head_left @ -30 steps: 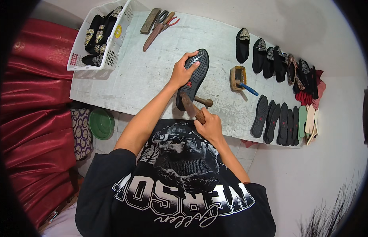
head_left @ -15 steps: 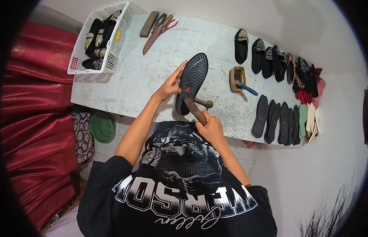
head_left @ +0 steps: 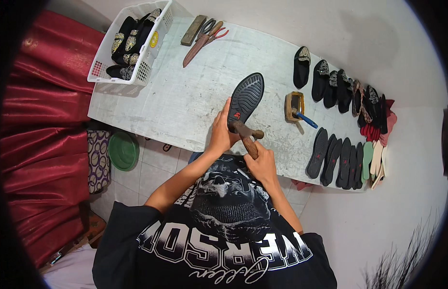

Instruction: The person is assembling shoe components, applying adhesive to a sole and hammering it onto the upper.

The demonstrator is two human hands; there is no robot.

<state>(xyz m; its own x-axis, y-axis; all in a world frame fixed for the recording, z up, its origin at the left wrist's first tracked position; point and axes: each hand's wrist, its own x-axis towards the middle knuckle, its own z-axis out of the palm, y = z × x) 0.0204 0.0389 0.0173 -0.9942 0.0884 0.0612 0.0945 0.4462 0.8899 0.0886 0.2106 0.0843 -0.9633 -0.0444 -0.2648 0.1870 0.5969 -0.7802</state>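
The left hand (head_left: 220,134) is wrapped around the heel end of a black shoe (head_left: 245,100) held sole-up, thumb on top and fingers curled underneath, near the middle of the table's (head_left: 185,96) near edge. The shoe's long axis runs from that grip away toward the far edge, toe tilted slightly to the person's right, so the ridged sole faces up. The right hand (head_left: 262,164) is closed in a fist around the wooden handle of a hammer (head_left: 245,134) — its head lies across the heel end of the sole, just beside the left thumb, apparently touching. The left hand is nearer the shoe; the right sits closer to the body, with the handle between it and the sole. One hammer and one worked shoe show. To the right stands one small wooden glue box (head_left: 294,104) with a blue-handled brush in it. Beyond it, along the far right edge, is a row of finished black slippers (head_left: 330,84), about five, though the last ones overlap and blur. By the near right corner lie loose soles (head_left: 337,156) — roughly five black, then a green one and pale ones, too crowded to count surely. At the far left corner one white basket (head_left: 137,77) holds more embroidered slippers, and beside it lie a wooden block (head_left: 193,30) and red-handled pliers (head_left: 204,36).
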